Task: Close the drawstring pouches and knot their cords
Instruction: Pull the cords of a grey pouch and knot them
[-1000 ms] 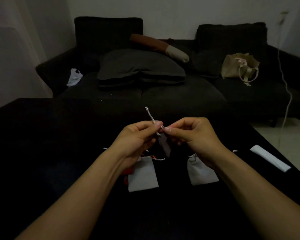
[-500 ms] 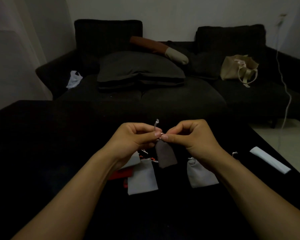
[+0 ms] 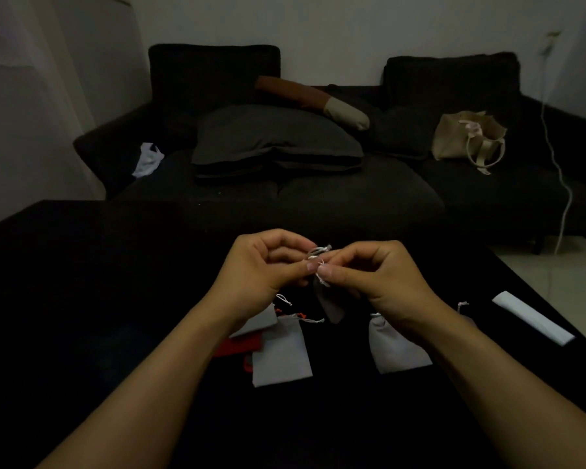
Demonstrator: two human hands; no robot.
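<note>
Between both sets of pinched fingertips, left hand [image 3: 268, 265] and right hand [image 3: 379, 275] grip the white cord [image 3: 319, 255] of a grey pouch [image 3: 332, 306] hanging above the dark counter [image 3: 82, 299]. To knot cleanly, I'd keep the loop small and pull both ends evenly. 2 pale pouches [image 3: 281, 357] lie below.

Home living rm, dark sofa [image 3: 285, 198], cushions [image 3: 274, 140]

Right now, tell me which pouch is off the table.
The dark grey pouch hanging between the left hand and right hand, both pinching its white cord. The two light grey pouches and the red pouch lie flat.
</note>
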